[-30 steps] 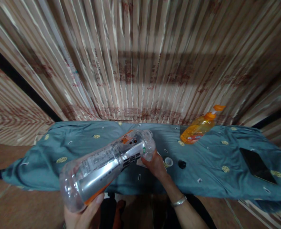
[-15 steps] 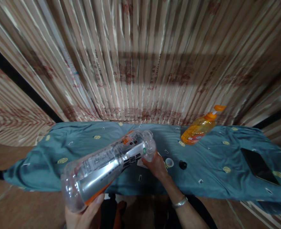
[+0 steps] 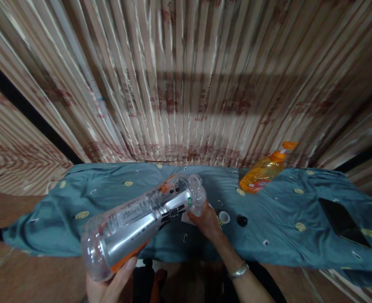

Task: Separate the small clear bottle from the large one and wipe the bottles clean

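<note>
A large clear plastic bottle (image 3: 141, 223) with a silver and orange label is held tilted above the cloth, its neck end up and to the right. My left hand (image 3: 111, 286) is closed around its base at the lower left. Near the neck, my right hand (image 3: 206, 219) grips the bottle; a silver bangle circles that wrist. Partly covered by the right hand is a flat white thing (image 3: 188, 219) whose kind I cannot make out. Right of that hand lie a small white cap (image 3: 224, 217) and a black cap (image 3: 242, 220).
An orange pump bottle (image 3: 261, 172) of yellow-orange liquid stands at the back right. A dark phone or tablet (image 3: 343, 223) lies at the far right. The blue-green cloth (image 3: 110, 189) covers a narrow table. Behind it hangs a striped curtain (image 3: 186, 84).
The view has shifted very slightly. Both hands keep their hold on the bottle, which stays in almost the same position.
</note>
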Available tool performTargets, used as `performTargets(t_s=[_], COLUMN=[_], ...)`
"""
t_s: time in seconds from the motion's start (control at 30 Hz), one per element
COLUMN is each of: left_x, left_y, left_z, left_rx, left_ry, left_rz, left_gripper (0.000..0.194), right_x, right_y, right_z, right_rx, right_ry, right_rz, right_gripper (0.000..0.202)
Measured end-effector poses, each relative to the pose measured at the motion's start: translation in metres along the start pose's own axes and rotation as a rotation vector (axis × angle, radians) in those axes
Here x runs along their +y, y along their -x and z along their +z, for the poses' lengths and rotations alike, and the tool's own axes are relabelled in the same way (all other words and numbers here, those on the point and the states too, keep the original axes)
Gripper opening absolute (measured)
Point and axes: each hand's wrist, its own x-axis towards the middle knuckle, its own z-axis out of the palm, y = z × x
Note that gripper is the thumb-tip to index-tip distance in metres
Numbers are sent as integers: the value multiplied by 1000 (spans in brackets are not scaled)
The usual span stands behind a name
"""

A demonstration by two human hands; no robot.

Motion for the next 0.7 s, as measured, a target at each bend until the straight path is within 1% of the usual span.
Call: performTargets(t_s=[0.13,0.27,0.4,0.47,0.6,0.7], left_x=[-1,-2,1,2,-1,-4], left_y=[-1,-5,-5,-7,-15,-22], left_z=[1,2,8,9,10,10], left_rx=[10,19,-12,-8,-2,-9], left_ry=[19,28,46,52,67,107], left_rz=[-23,-7,15,33,76,81], left_gripper=[102,101,90,87,91,93], right_x=[-2,-4,-3,-3,-3,-2], right_y=[0,0,0,0,0,0], right_z=[-1,-2,-3,-3,-1,1], right_rx=[-4,-6,-8,-11,-7,-1], right_ry=[-10,-33,-27,-24,-9,-13], right_rz=[7,5,-13,-17,2,-4], right_gripper=[53,52,49,47,49,51])
